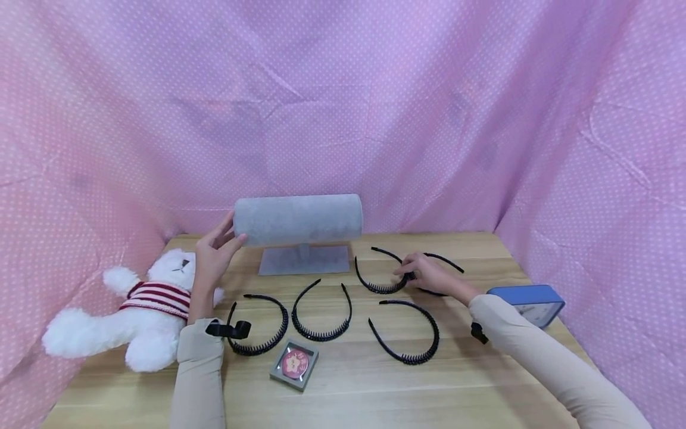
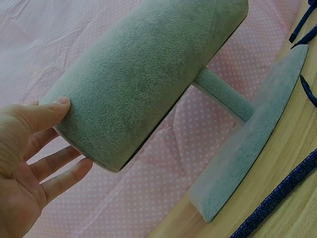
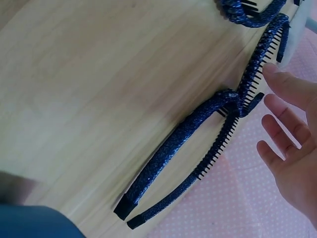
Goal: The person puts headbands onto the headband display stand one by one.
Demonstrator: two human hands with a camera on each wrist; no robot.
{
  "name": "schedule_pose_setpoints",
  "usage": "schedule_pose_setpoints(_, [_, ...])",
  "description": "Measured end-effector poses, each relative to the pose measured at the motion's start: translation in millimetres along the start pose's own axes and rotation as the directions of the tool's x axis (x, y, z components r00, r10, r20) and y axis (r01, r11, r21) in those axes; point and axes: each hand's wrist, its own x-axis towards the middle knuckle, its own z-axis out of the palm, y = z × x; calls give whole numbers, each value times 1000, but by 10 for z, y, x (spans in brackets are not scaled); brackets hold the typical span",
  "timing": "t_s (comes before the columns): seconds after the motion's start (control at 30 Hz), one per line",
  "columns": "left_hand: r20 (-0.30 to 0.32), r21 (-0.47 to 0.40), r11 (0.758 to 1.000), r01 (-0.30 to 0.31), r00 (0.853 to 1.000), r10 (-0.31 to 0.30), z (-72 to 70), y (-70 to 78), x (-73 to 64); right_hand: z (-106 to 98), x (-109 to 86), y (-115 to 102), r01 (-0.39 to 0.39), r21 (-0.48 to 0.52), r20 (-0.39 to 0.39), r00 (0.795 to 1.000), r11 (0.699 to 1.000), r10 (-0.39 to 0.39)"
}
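At the back of the table stands a grey plush roll on a T-shaped display stand (image 1: 297, 219). My left hand (image 1: 213, 253) grips the roll's left end, with the thumb (image 2: 52, 113) on its side and the fingers around the end face. My right hand (image 1: 426, 275) is over two dark, toothed headbands at the right. Its thumb is close to the teeth of one headband (image 3: 255, 64), and the fingers are spread, relaxed, with nothing between them. A second headband (image 3: 166, 148) overlaps that one and is partly hidden by the hand in the head view.
Three more headbands lie in front: one left (image 1: 284, 328), one central (image 1: 321, 338), one right (image 1: 436, 333). A small framed box (image 1: 295, 363) lies nearer. A white teddy bear (image 1: 155, 330) is at the left, a blue clock (image 1: 527, 295) at the right. Pink dotted cloth (image 1: 343, 119) hangs around the table.
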Motion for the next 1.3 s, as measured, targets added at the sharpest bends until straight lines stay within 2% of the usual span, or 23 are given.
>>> schedule_pose_setpoints(0.2, [-10, 10, 1000, -2, 1000, 2, 20, 16, 22, 7, 27, 38, 62, -69, -23, 998, 996, -64])
schedule_pose_setpoints(0.5, [-23, 3, 1000, 4, 1000, -4, -31, -235, 134, 78, 89, 95, 69, -115, -33, 997, 991, -73])
schedule_pose_setpoints(0.67, [-31, 14, 1000, -2, 1000, 2, -25, -241, 135, 79, 111, 72, 49, -82, -26, 998, 995, -51])
schedule_pose_setpoints(1.0, [-12, 12, 1000, 0, 1000, 0, 18, -18, 66, 48, 134, 25, 63, -79, 13, 998, 995, -62])
schedule_pose_setpoints(1.13, [-24, 15, 1000, -1, 1000, 1, 3, -100, 91, -1, 159, -17, 61, -66, 41, 997, 996, -59])
schedule_pose_setpoints(1.3, [-34, 37, 999, -15, 999, 16, -18, -218, 119, -103, 190, -64, 53, 1, 57, 997, 999, -53])
